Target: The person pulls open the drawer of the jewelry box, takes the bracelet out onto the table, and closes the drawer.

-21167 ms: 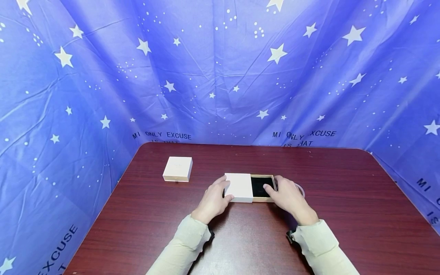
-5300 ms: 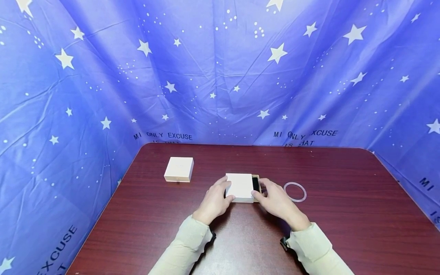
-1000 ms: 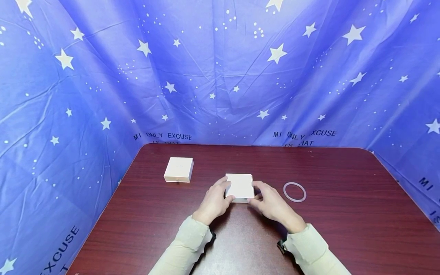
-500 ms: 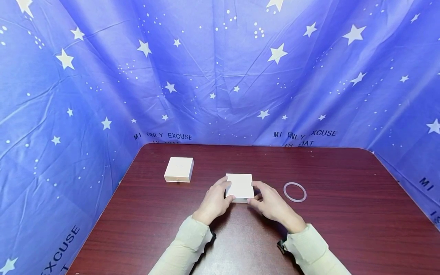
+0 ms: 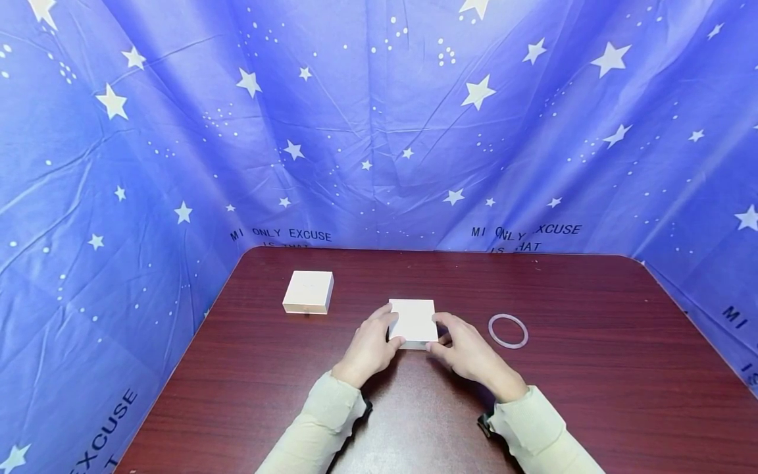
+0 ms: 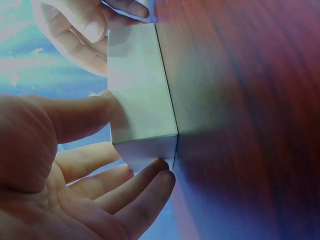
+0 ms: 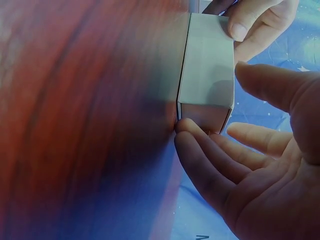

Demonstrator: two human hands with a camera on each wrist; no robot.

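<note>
Starry blue curtain (image 5: 379,131) hung behind dark-red tabletop (image 5: 604,368). White box (image 5: 412,320) lay flat, lower ctr of frame; L hand (image 5: 368,343) gripped its left end, R hand (image 5: 472,349) its right. Light, even pressure w/ both prob. suited best, keeping it square.

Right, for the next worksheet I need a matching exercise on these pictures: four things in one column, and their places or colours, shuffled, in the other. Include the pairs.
Column 1
1. Ring
2. Nearer box
3. Backdrop cloth
4. Farther box

Column 2
A. Blue with white stars
B. Between the left hand and the right hand
C. On the left, touched by neither hand
D. Lying to the right of the right hand

Pairs: 1-D, 2-B, 3-A, 4-C
</note>
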